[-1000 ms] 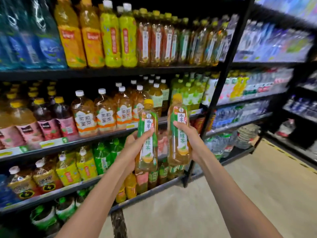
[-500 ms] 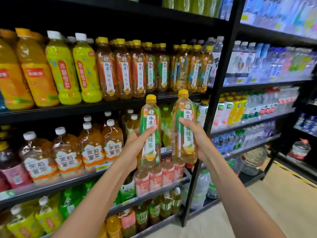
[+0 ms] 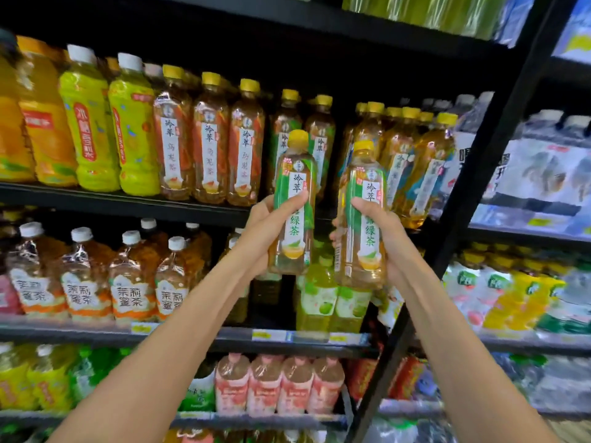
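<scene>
I hold two green tea bottles with yellow caps and green-and-white labels upright in front of a drinks shelf. My left hand (image 3: 268,219) grips the left green tea bottle (image 3: 295,174) around its middle, thumb across the label. My right hand (image 3: 380,231) grips the right green tea bottle (image 3: 361,260) the same way, a little lower. Both bottles are raised to the level of the upper shelf board (image 3: 134,203), before a dark gap (image 3: 339,148) between rows of similar yellow-capped bottles.
Orange-labelled tea bottles (image 3: 211,145) and yellow-green bottles (image 3: 89,123) fill the upper shelf to the left. More yellow-capped tea bottles (image 3: 412,164) stand at the right. A black upright post (image 3: 479,174) divides the racks. White-capped bottles (image 3: 128,276) line the shelf below.
Both hands have lifted the two bottles from the middle shelf level up to the upper shelf. The view has tilted upward and moved closer to the rack.
</scene>
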`<state>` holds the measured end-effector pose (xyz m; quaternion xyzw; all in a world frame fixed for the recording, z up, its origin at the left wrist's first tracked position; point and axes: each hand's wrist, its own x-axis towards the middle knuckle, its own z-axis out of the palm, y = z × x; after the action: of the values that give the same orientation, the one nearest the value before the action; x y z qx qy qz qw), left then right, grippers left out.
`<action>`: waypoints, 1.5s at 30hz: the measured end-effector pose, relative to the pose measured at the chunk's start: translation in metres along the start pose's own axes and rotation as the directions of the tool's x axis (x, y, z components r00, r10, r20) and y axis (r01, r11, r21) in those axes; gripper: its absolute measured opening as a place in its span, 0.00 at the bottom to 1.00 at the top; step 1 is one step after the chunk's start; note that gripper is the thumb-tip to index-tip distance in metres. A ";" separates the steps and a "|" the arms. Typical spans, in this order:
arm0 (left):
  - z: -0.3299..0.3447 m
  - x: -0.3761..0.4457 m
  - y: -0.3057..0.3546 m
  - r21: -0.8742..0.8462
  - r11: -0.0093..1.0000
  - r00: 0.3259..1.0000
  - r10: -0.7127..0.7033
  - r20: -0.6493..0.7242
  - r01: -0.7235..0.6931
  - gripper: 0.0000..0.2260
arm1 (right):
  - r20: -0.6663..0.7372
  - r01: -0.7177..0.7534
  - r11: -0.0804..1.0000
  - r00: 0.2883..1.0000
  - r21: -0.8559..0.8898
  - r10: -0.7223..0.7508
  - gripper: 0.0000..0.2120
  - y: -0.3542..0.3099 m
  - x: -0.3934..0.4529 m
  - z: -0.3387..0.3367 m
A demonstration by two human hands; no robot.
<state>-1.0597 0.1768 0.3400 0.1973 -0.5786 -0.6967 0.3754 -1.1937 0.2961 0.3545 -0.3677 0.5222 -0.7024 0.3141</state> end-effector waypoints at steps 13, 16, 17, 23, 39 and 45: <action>0.013 0.086 0.022 0.233 0.937 0.959 0.280 -0.049 -0.261 0.17 | 0.102 0.051 0.994 0.993 0.094 -0.060 0.28 -0.012 0.053 -0.018; 0.010 0.098 0.016 0.254 0.925 0.955 0.295 -0.010 -0.283 0.22 | 0.102 0.069 0.992 0.992 0.106 -0.080 0.29 -0.012 0.058 -0.019; 0.009 0.102 0.015 0.265 0.918 0.953 0.304 0.005 -0.294 0.23 | 0.097 0.073 0.991 0.992 0.114 -0.084 0.29 -0.012 0.060 -0.020; 0.002 0.108 0.010 0.343 0.876 0.940 0.330 0.084 -0.338 0.23 | 0.100 0.073 0.987 0.991 0.143 -0.088 0.27 -0.008 0.063 -0.016; 0.028 0.080 -0.022 0.830 0.485 0.650 0.730 -0.211 -0.276 0.34 | 0.120 0.040 0.988 0.991 0.149 -0.058 0.27 0.005 0.059 -0.001; 0.021 0.084 -0.027 0.891 0.418 0.592 0.768 -0.245 -0.174 0.31 | 0.099 0.040 0.988 0.994 0.146 -0.055 0.30 0.006 0.058 -0.005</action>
<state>-1.1364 0.1282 0.3328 0.3758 -0.6924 -0.1011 0.6075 -1.2284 0.2494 0.3589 -0.3919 0.4444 -0.7258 0.3495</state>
